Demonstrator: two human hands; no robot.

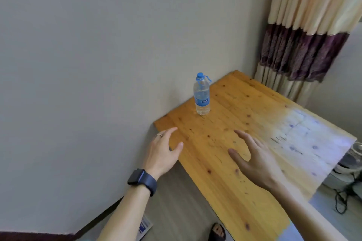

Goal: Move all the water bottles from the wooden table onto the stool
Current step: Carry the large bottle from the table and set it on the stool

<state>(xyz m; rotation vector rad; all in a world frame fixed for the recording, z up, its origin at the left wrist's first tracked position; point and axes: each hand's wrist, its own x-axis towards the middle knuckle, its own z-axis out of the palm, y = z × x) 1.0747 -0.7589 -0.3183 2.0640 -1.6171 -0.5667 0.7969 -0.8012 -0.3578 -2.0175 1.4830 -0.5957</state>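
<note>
left hand (163,152): nearest, low in the middle, at the near-left corner of the worktop (244,103); fingers straight and spread, thumb out, holding nothing; whether it touches the wood cannot be told.
watch (140,179): dark band and dark face on the left wrist.
ring (159,135): thin band on one left finger.
right hand (254,160): beside the left, over the middle of the worktop, palm down, fingers loosely spread, thumb pointing towards the left hand; holding nothing.
hands: apart, with a strip of bare wood between them, both well short of the bottle (201,96).
bottle: upright on the worktop by its left edge, close to the wall (88,64), beyond the hands; clear, with a blue cap (200,76), a loose blue loop (207,79) hanging at the neck and a blue and white label (202,101) round the middle.
worktop: orange-brown knotty planks, left edge against the wall; the right part is washed out by bright light.
wall: plain pale grey, filling the left and top.
curtain (305,25): cream pleats with a dark purple band, hanging past the worktop's far corner.
floor (172,211): grey, below the worktop's near edge; a printed sheet (144,227) with blue on it and a dark shoe (217,232) lie at the bottom.
right edge: black cables (340,201) on the floor beside a whitish thing too blurred to name.
</note>
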